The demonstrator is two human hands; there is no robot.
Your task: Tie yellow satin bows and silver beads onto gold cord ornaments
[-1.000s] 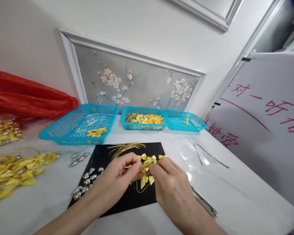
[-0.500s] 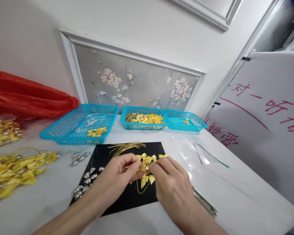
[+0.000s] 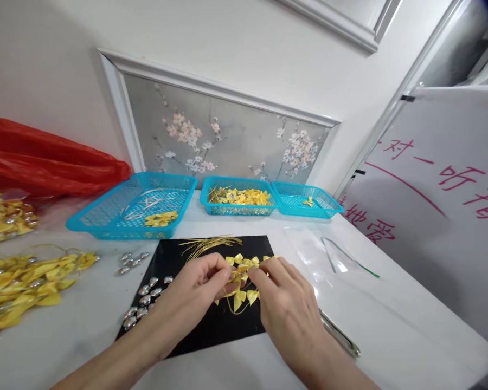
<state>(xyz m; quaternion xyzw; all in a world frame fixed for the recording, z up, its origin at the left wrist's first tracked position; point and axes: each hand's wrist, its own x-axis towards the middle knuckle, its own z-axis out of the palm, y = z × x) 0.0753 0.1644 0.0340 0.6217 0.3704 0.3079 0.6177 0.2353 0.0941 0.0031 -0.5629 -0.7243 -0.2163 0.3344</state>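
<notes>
Over the black mat (image 3: 211,330), my left hand (image 3: 201,279) is closed in a pinch on a yellow ribbon bow (image 3: 235,275). My right hand (image 3: 287,295) meets it from the right, thumb and fingers pressed together beside the bow; what lies between its fingertips is hidden. A thin gold cord (image 3: 236,312) hangs in a loop below the hands. More yellow bows (image 3: 239,299) lie on the mat around and under the fingers. Gold cords (image 3: 205,246) are bunched at the mat's back edge. Silver heart-shaped beads (image 3: 145,300) sit at its left, partly behind my left forearm.
Three blue baskets (image 3: 126,234) (image 3: 244,211) (image 3: 313,214) stand along the wall, holding yellow bows and cords. Yellow ribbon strings (image 3: 28,287) and a red plastic bag (image 3: 44,157) are at left. Tweezers (image 3: 339,333), a clear bag (image 3: 309,254) and green wire (image 3: 355,260) lie right.
The cord loop below my hands has shifted slightly right and up. Both hands have barely moved and keep their pinched poses.
</notes>
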